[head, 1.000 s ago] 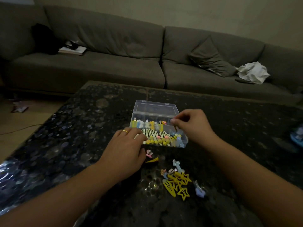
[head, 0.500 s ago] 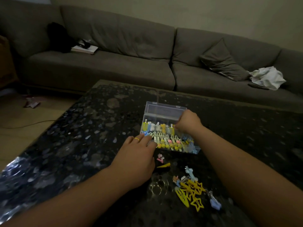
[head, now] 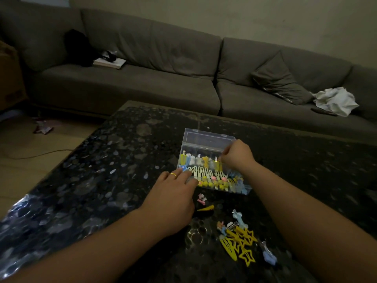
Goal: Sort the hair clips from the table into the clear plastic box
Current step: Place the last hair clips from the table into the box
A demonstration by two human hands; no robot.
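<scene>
Fingers of right hand (head: pixel 237 155) curled over the back row of hair clips in the clear plastic box (head: pixel 206 139); what they pinch cannot be told. Left hand (head: pixel 173 198) lies flat, fingers straight, tips touching the box's near-left corner. Box sits mid-bench (head: pixel 102 180), lid open. Loose yellow star clips (head: pixel 243 245) lie near, right of left hand. Grey sofa (head: pixel 142 58) behind.

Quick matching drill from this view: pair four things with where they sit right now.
Things:
1. yellow star clips
2. white cloth
3. left hand
4. right hand

Places:
A. sofa seat, far right
B. over the clear plastic box's back row
C. table, nearer than the box
D. box's near left corner

Pairs: 1-C, 2-A, 3-D, 4-B
</scene>
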